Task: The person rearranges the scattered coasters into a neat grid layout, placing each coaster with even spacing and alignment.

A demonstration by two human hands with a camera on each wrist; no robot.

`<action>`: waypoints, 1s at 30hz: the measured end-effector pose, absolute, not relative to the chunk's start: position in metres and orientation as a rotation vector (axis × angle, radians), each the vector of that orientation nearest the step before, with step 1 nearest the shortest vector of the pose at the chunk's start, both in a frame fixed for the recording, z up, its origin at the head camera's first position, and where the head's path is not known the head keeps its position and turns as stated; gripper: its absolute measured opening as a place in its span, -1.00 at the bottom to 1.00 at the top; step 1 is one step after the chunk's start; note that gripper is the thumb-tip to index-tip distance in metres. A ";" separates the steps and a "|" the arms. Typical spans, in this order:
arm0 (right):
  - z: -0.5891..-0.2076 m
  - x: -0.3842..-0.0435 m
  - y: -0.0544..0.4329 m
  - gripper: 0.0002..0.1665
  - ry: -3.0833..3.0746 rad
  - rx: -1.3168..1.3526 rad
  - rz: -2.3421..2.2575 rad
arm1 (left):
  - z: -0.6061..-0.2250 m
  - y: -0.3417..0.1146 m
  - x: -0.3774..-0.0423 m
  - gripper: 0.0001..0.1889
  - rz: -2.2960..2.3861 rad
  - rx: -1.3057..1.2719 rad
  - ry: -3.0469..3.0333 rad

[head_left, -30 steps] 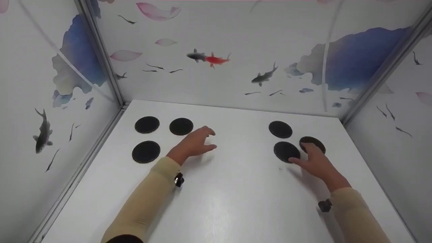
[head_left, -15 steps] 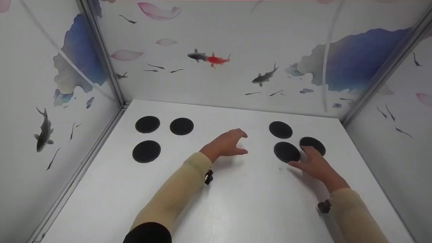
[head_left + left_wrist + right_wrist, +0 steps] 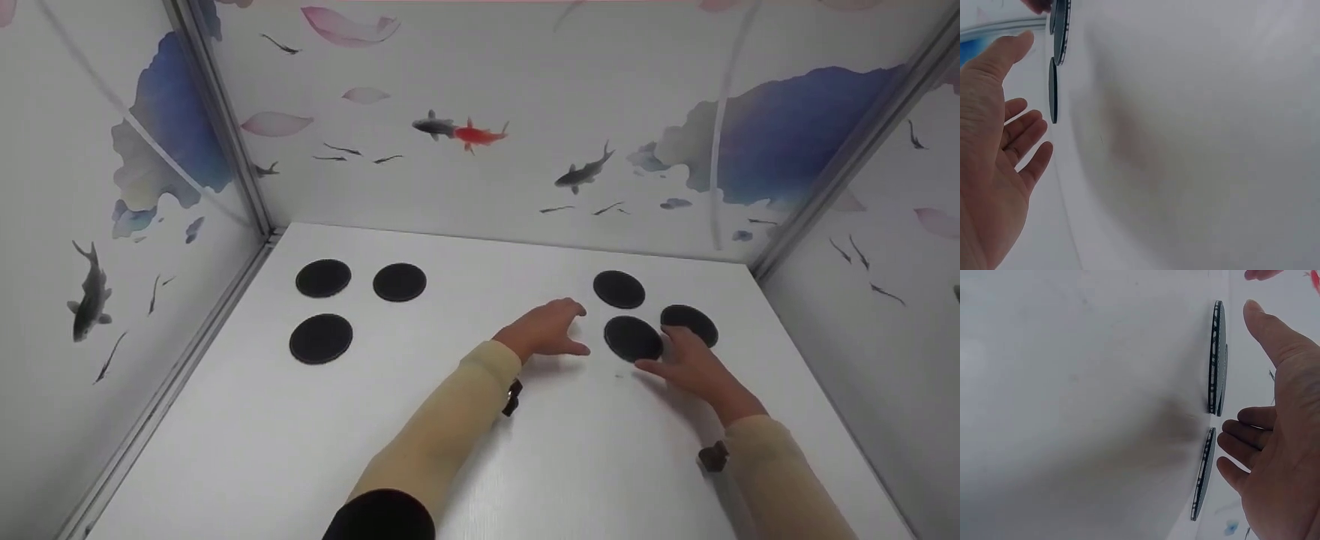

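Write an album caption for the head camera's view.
Left hand and right hand over a white table, with three black discs at left and three more at right.

Head view: one, worn high, facing forward and down; the farthest back, taking in white tabletop (image 3: pixel 225 420) and back wall (image 3: pixel 465 187) at 12 o'clock. Left wrist view: one, close, low, rolled sideways, facing past the left hand (image 3: pixel 996 157) at 9 o'clock. Right wrist view: one, likewise close and rolled; right hand (image 3: pixel 1286 422) at 3 o'clock. Shared by wrist and head views: black discs (image 3: pixel 633 338), edge-on to both wrists, between 3 and 4 o'clock from the head.
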State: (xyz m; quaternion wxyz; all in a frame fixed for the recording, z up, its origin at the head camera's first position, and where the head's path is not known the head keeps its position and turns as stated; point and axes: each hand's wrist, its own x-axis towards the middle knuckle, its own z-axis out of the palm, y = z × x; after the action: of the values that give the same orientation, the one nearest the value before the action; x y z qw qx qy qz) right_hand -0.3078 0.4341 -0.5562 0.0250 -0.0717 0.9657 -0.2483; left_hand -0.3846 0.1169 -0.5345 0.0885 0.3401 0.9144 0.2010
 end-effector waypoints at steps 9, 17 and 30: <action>-0.559 -0.311 0.432 0.23 3.002 -0.262 -0.774 | -0.542 0.160 -0.380 -0.06 0.619 0.933 2.699; -0.563 -0.313 0.429 0.03 2.990 -0.308 -0.874 | -0.546 0.179 -0.380 -0.09 0.603 0.942 2.746; -0.569 -0.322 0.436 0.19 2.962 -0.316 -0.858 | -0.549 0.195 -0.383 -0.13 0.669 0.935 2.710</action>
State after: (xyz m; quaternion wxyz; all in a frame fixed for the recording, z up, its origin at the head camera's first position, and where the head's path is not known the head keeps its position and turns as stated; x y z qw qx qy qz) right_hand -0.3221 0.4355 -0.5693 0.0208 -0.1019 0.9553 -0.2768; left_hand -0.3831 0.1948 -0.5495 0.0989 0.3162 0.9160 0.2261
